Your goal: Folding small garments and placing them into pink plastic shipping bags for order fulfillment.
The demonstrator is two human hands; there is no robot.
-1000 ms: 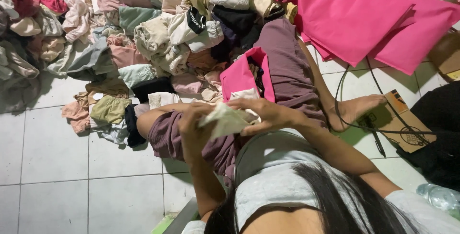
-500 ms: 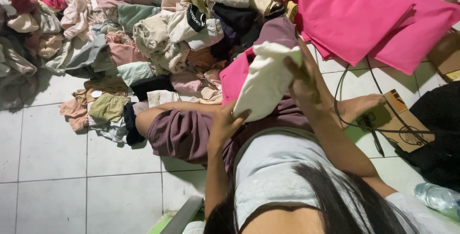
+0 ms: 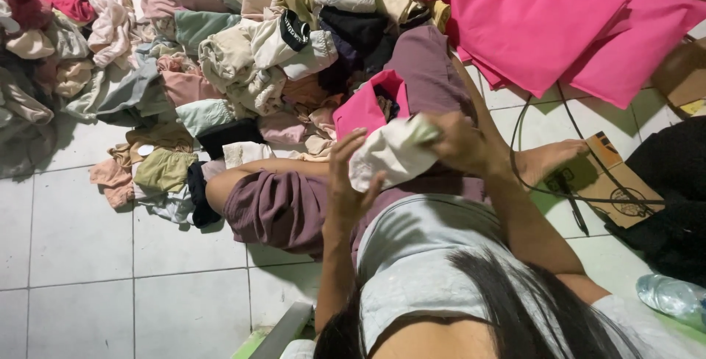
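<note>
So the person is sitting on a white tiled floor (image 3: 88,278) with legs out in front, and both hands are up over the lap working a small cream-white cloth piece (image 3: 390,155). The right hand (image 3: 460,142) has it pinched tight at its upper right end, fingers closed around the fabric where a bit of pale green shows. The left hand (image 3: 347,179) is on the other end, fingers spread fairly wide and pressed against the cloth rather than gripping it hard, thumb side hidden behind the fabric so I can't tell more than that.

Just beyond the cloth, resting on the lap, there's a pink bag (image 3: 368,102) with its mouth open and dark stuff inside. Past that, a big messy heap of clothes (image 3: 243,43) covers the far part of the floor, mostly beige, pink and mint. Flat pink bags (image 3: 559,21) are stacked toward the far right corner. On the right edge sit a cardboard piece (image 3: 610,175) with a black cable (image 3: 529,120) across it, and a clear plastic bottle (image 3: 673,296) lies near the right corner.
</note>
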